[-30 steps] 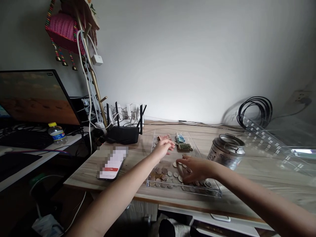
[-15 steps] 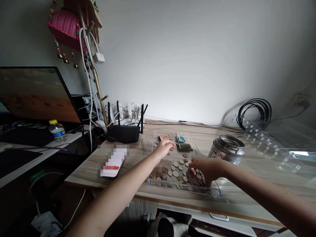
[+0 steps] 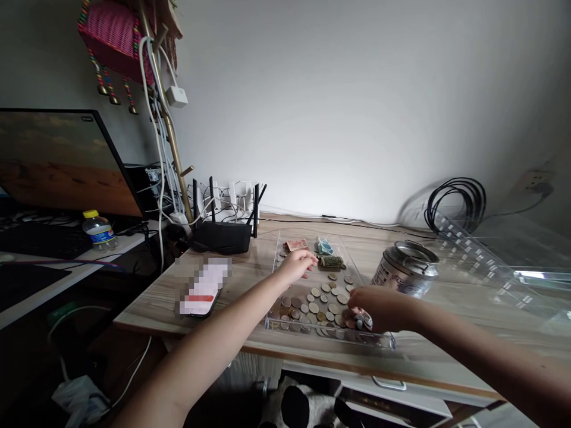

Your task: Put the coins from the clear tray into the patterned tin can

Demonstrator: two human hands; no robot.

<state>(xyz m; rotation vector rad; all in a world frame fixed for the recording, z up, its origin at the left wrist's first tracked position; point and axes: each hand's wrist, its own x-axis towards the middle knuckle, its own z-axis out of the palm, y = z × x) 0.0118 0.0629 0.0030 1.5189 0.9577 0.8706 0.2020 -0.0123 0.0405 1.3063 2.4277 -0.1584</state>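
A clear plastic tray point(image 3: 312, 340) lies on the desk with many loose coins point(image 3: 313, 308) spread over its front half. Folded banknotes lie toward its back: a reddish one point(image 3: 295, 245), a blue one point(image 3: 324, 246) and a dark green one point(image 3: 331, 261). My left hand point(image 3: 298, 266) hovers over the tray's left middle beside the notes, its fingers loosely extended with nothing visible in them. At the front right corner, my right hand point(image 3: 379, 308) curls its fingers around a cluster of coins point(image 3: 362, 320); the palm side is mostly hidden.
A metal can-shaped pot point(image 3: 404, 273) stands just right of the tray. To the left are a phone point(image 3: 203, 291) and a black router point(image 3: 222, 236). Behind right lie coiled black cable point(image 3: 457, 205) and a clear plastic rack point(image 3: 482, 255). The desk's front edge point(image 3: 428, 377) runs below.
My right hand has gathered coins at the tray's front right, and more of them show between its fingers. My left hand keeps nearly the same place. The whole view has shifted slightly.
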